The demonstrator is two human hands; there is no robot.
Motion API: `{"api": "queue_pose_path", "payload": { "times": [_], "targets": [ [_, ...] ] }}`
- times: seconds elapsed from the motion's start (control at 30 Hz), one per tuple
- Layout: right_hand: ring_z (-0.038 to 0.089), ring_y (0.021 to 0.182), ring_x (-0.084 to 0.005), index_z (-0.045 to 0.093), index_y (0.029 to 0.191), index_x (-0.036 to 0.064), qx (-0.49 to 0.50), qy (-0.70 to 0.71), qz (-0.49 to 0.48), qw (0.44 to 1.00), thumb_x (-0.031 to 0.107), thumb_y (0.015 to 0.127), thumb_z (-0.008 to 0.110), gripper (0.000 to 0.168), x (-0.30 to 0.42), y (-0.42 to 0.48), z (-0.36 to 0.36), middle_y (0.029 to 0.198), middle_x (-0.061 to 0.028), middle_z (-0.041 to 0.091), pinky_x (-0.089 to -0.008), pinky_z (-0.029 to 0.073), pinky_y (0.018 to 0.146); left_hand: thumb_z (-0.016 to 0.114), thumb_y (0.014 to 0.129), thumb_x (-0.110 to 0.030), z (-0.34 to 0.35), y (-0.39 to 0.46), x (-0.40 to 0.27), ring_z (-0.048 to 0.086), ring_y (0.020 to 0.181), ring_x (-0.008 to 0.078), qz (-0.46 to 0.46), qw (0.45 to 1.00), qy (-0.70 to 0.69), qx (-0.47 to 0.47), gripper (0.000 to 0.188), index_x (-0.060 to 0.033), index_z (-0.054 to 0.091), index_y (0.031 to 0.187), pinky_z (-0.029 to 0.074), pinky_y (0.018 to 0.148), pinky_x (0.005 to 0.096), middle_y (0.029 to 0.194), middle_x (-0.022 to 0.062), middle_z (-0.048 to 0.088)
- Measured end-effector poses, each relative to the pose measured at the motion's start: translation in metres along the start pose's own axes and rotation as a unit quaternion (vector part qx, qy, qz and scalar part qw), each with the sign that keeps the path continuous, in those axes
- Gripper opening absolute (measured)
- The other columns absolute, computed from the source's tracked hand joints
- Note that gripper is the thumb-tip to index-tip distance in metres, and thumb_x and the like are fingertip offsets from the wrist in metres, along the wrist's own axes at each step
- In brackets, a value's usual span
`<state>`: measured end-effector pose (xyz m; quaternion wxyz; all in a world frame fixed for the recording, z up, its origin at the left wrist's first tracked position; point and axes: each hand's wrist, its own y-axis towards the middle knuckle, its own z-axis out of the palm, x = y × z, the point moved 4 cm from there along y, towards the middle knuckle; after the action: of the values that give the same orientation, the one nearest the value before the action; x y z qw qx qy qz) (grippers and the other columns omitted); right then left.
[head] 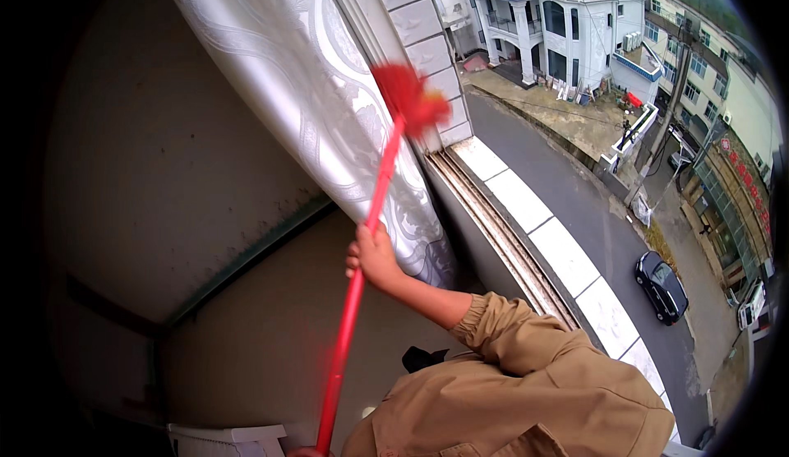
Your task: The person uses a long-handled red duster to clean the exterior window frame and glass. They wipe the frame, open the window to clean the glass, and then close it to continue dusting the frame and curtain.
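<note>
My right hand grips the red pole of a long-handled broom near its middle. At the bottom edge of the picture, part of my left hand shows around the pole's lower end. The red broom head, blurred, is raised in front of the window frame and the edge of a silvery patterned curtain. Whether its bristles touch the frame or the curtain I cannot tell. The curtain hangs bunched on the left of the window opening, behind the pole.
Below the broom head runs a dirty window track, with a white-tiled outer ledge beyond it. Outside, a street far below holds a dark car. A spotted wall stands at left; a white piece of furniture is at lower left.
</note>
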<state>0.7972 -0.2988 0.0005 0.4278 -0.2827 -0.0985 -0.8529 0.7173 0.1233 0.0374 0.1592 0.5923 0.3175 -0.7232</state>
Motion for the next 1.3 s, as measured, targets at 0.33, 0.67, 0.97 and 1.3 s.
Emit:
{"api": "queue_pose_path", "payload": {
  "times": [0.33, 0.67, 0.97, 1.3],
  "targets": [
    [0.049, 0.049, -0.0151, 0.032, 0.104, 0.013, -0.097, -0.013, 0.099, 0.99, 0.019, 0.096, 0.043, 0.014, -0.012, -0.042, -0.084, 0.07, -0.0049, 0.046, -0.0373, 0.052, 0.045, 0.075, 0.08, -0.012, 0.002, -0.027, 0.045, 0.063, 0.085, 0.0141, -0.175, 0.984, 0.033, 0.003, 0.027, -0.0004, 0.066, 0.102, 0.052, 0.075, 0.0307, 0.098, 0.0057, 0.068],
    [0.058, 0.055, -0.0232, 0.044, 0.09, 0.0, -0.167, -0.049, -0.059, 0.983, 0.025, 0.094, 0.05, 0.025, 0.069, -0.039, -0.126, 0.071, -0.011, 0.053, -0.0362, 0.053, 0.047, 0.072, 0.082, -0.011, 0.007, -0.017, 0.013, 0.063, 0.084, 0.0138, -0.123, 0.99, -0.03, 0.068, 0.021, -0.0013, 0.067, 0.1, 0.051, 0.078, 0.0306, 0.094, 0.0055, 0.069],
    [0.058, 0.097, -0.0386, 0.056, 0.112, 0.006, -0.256, -0.727, -0.381, 0.511, 0.012, 0.08, 0.058, 0.032, 0.12, 0.0, -0.195, 0.089, -0.0159, 0.062, -0.047, 0.046, 0.085, 0.068, 0.085, -0.008, -0.022, -0.033, 0.004, 0.062, 0.084, 0.0139, -0.12, 0.989, 0.012, 0.086, 0.013, -0.0001, 0.066, 0.095, 0.051, 0.078, 0.0304, 0.092, 0.0047, 0.068],
    [0.056, 0.083, -0.0283, 0.058, 0.075, 0.007, -0.074, -0.665, -0.552, 0.498, 0.011, 0.07, 0.065, 0.01, 0.141, 0.056, -0.14, 0.08, -0.0075, 0.057, -0.0398, 0.042, 0.078, 0.061, 0.088, -0.041, 0.022, -0.011, -0.05, 0.062, 0.068, 0.0257, 0.19, 0.909, -0.321, 0.188, 0.051, -0.0016, 0.052, 0.119, 0.053, 0.05, 0.0315, 0.098, 0.0222, 0.055]
  ]
}}
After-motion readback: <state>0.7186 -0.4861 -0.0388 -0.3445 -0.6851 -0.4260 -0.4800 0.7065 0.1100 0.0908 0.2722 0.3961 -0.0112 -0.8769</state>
